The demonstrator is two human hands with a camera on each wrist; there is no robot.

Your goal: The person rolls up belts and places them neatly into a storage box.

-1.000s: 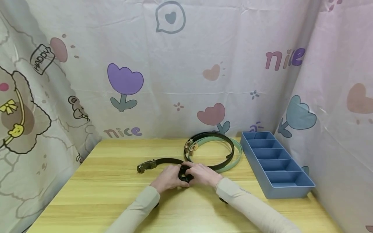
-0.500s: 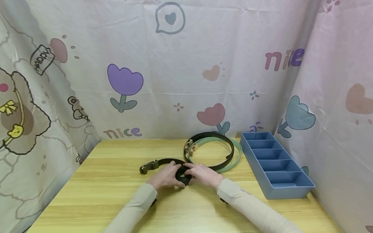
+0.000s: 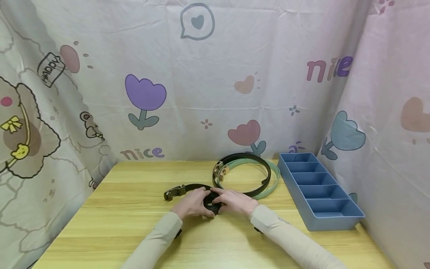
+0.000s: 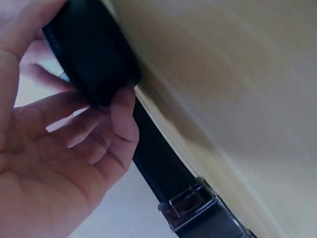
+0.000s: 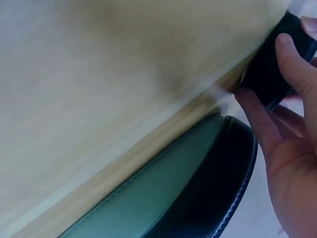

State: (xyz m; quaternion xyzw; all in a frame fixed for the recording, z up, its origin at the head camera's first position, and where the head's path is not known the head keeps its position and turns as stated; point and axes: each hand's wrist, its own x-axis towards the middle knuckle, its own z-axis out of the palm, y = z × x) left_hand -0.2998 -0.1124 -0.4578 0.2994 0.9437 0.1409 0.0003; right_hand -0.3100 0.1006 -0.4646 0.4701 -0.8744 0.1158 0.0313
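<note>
A black belt (image 3: 212,206) stands on edge on the table, its strap rolled into a tight coil. From the coil an unrolled stretch runs left to a metal buckle (image 3: 174,192). My left hand (image 3: 192,203) holds the coil's left side, its fingers curled against the strap; in the left wrist view the rolled strap (image 4: 94,49) sits against the fingertips. On the other side my right hand (image 3: 236,201) grips the coil between thumb and fingers, as the right wrist view shows on the black roll (image 5: 270,64).
Behind the hands, a looped black belt (image 3: 242,155) and a mint green belt (image 3: 276,179) lie together, buckles to the left. A blue divided box (image 3: 302,201) with several compartments stands at the right of the wooden table (image 3: 111,220). Printed curtains (image 3: 201,93) surround the table.
The coil has shifted slightly left and back a little, and the buckle end has drawn in to the right, toward the coil. Both hands stay on the roll.
</note>
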